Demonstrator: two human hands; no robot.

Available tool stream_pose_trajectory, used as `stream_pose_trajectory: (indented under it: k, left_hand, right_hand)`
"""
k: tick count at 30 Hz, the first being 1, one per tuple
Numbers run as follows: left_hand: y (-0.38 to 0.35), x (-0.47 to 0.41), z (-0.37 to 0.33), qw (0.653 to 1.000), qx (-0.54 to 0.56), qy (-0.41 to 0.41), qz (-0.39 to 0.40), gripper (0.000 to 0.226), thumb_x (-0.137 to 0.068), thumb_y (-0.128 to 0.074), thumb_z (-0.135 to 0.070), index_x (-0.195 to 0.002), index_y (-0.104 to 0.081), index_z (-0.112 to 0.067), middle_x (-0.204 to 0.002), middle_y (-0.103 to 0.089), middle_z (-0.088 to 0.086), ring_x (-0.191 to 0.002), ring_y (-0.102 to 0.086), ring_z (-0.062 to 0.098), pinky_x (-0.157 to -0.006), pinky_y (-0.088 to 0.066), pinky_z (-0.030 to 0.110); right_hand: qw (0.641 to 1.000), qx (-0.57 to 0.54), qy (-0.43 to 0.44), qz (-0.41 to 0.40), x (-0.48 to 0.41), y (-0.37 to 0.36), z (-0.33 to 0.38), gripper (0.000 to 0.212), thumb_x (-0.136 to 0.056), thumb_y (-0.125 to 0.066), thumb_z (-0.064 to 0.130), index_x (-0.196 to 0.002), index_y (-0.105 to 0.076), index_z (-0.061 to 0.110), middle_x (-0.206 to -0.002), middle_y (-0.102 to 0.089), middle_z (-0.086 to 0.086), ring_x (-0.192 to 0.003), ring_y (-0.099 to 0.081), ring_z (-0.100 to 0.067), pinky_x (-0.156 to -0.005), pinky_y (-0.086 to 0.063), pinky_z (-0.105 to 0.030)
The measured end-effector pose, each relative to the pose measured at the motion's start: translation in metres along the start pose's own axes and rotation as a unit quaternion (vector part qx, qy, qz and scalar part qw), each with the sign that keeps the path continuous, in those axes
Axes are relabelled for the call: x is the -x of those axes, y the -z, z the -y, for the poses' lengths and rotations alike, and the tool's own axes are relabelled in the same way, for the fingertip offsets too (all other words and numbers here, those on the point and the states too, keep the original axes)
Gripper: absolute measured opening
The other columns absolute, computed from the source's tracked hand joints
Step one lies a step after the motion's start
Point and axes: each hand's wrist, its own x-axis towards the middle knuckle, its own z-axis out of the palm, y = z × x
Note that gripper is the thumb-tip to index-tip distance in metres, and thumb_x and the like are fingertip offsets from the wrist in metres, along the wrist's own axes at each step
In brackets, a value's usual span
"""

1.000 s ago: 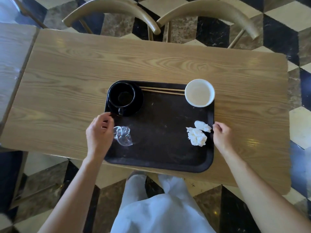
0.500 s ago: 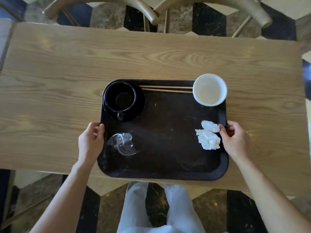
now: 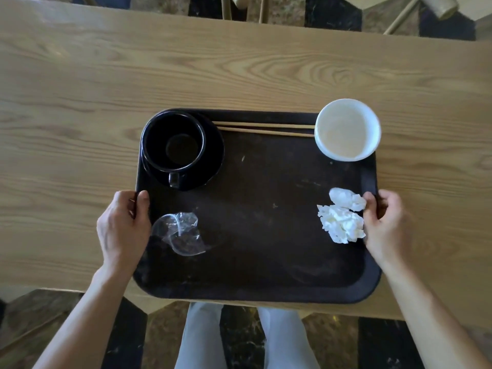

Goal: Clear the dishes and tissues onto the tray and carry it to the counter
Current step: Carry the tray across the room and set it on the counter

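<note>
Wooden table [image 3: 239,70]; one tray [image 3: 253,291]; two tissues [image 3: 342,222].

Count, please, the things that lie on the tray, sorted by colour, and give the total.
Black: 2, cup and saucer
White: 3, bowl and two crumpled tissues
Wood-coloured: 2, chopsticks
Clear: 1, crumpled plastic wrapper
Total: 8

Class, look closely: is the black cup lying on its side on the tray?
No, the black cup stands upright on its saucer in the tray's far left corner.
</note>
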Motion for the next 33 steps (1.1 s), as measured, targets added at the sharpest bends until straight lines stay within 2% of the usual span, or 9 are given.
stream_pose_trajectory:
  k: [4,10,14,18,22,26,33]
  left_hand:
    - [0.002,-0.002,-0.003,1.000,0.014,0.010,-0.012,0.028,-0.096,-0.062,-0.033,-0.088,-0.064,-0.006,-0.075,-0.066,0.008,-0.073,-0.063,0.035,-0.070,-0.038,0.032]
    - [0.005,-0.011,-0.005,0.999,0.024,0.031,-0.001,0.031,-0.094,-0.063,-0.041,-0.092,-0.067,-0.010,-0.076,-0.067,0.005,-0.074,-0.062,0.029,-0.075,-0.044,0.036]
    - [0.005,-0.013,-0.010,0.999,0.034,0.040,0.002,0.030,-0.095,-0.061,-0.040,-0.095,-0.069,-0.010,-0.071,-0.062,0.001,-0.072,-0.058,0.025,-0.074,-0.040,0.034]
    - [0.005,-0.012,-0.010,0.999,0.034,0.040,0.013,0.034,-0.096,-0.059,-0.040,-0.082,-0.067,-0.010,-0.060,-0.058,-0.001,-0.065,-0.057,0.029,-0.070,-0.039,0.034]
    - [0.006,-0.013,-0.011,0.998,0.035,0.042,0.004,0.036,-0.096,-0.060,-0.038,-0.079,-0.063,-0.007,-0.061,-0.059,0.006,-0.063,-0.056,0.032,-0.069,-0.038,0.033]
    - [0.009,-0.019,-0.018,0.999,0.033,0.031,-0.005,0.035,-0.096,-0.060,-0.037,-0.080,-0.062,-0.006,-0.062,-0.058,0.006,-0.063,-0.055,0.031,-0.069,-0.035,0.031]
    - [0.035,-0.036,-0.045,0.999,0.045,0.002,0.005,0.035,-0.096,-0.061,-0.038,-0.080,-0.064,-0.007,-0.063,-0.060,0.008,-0.064,-0.056,0.032,-0.069,-0.041,0.035]
  right_hand:
    - [1.000,-0.019,0.016,0.001,-0.005,-0.002,-0.001,0.051,-0.092,-0.047,0.050,-0.113,-0.057,0.004,-0.097,-0.069,-0.015,-0.087,-0.063,-0.035,-0.076,-0.047,-0.041]
    - [0.998,-0.051,0.022,0.011,-0.007,-0.003,0.003,0.077,-0.088,-0.036,0.074,-0.117,-0.054,0.004,-0.101,-0.067,-0.019,-0.092,-0.063,-0.037,-0.079,-0.048,-0.044]
    - [0.999,-0.047,0.020,0.008,-0.009,-0.001,0.007,0.062,-0.091,-0.040,0.056,-0.115,-0.054,0.000,-0.094,-0.062,-0.010,-0.090,-0.061,-0.039,-0.078,-0.047,-0.047]
    - [0.999,-0.042,0.020,0.012,-0.011,0.003,0.009,0.055,-0.093,-0.044,0.048,-0.116,-0.055,0.000,-0.095,-0.059,-0.005,-0.091,-0.061,-0.038,-0.079,-0.048,-0.048]
    - [0.999,-0.039,0.020,0.011,-0.016,0.003,0.009,0.049,-0.097,-0.048,0.044,-0.120,-0.057,0.002,-0.096,-0.066,-0.009,-0.092,-0.063,-0.036,-0.081,-0.049,-0.047]
    - [0.999,-0.029,0.025,0.004,-0.023,0.008,0.012,0.041,-0.098,-0.051,0.042,-0.113,-0.062,0.005,-0.087,-0.068,-0.007,-0.084,-0.064,-0.035,-0.076,-0.050,-0.045]
    - [0.999,-0.036,-0.002,-0.002,-0.020,0.040,0.030,0.035,-0.099,-0.055,0.037,-0.108,-0.062,0.003,-0.079,-0.064,-0.005,-0.076,-0.060,-0.032,-0.068,-0.041,-0.036]
